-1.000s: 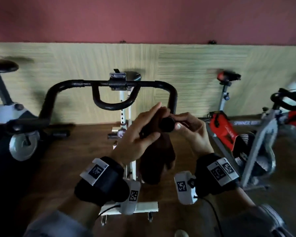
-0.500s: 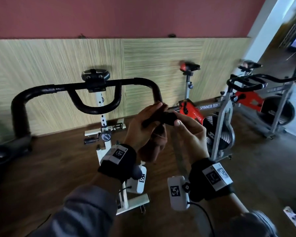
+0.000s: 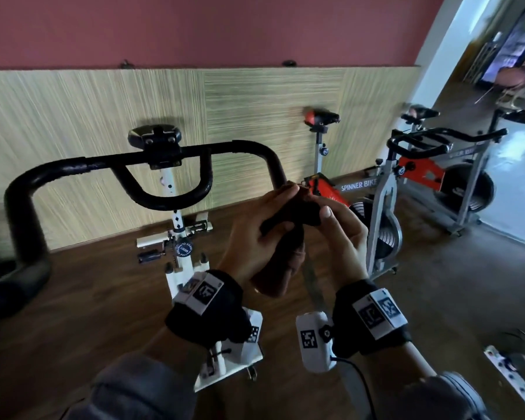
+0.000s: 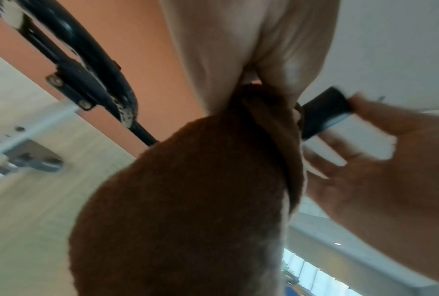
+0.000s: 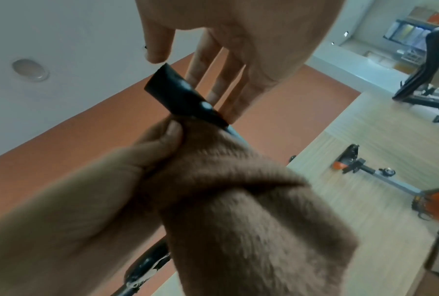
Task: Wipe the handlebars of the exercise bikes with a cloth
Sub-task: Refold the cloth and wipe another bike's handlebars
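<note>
Black tubular handlebar [image 3: 164, 153] of the near white-framed exercise bike [image 3: 179, 262] is the landmark; both hands sit at its right-hand end.

Left hand [image 3: 252, 237]: grip clamped on the brown terry cloth [image 3: 282, 259], fingers and thumb curled over it and pressing it round the bar just inboard of the tip. From the right wrist view the thumb [image 5: 167, 136] pinches the cloth [image 5: 238, 200] against the tube. The cloth's loose part hangs down below the bar, bunched, well clear of the floor.

Right hand [image 3: 343, 237]: grip apart, fingers nearly straight and spread. In the right wrist view the fingers [image 5: 213, 66] lie just behind the bare black end cap [image 5: 178, 94] of the bar, thumb tip close above the cap; whether they actually touch it cannot be told. Left wrist view shows the same hand [image 4: 380, 170] loosely cupped around the cap [image 4: 324, 112], blurred.

Beyond the handlebar's right end stands a red-and-grey spinner bike [image 3: 361, 201] against the pale striped wall panel [image 3: 255, 110], and a second red bike [image 3: 437, 171] farther on. Brown wooden floor [image 3: 88, 298] beneath.
</note>
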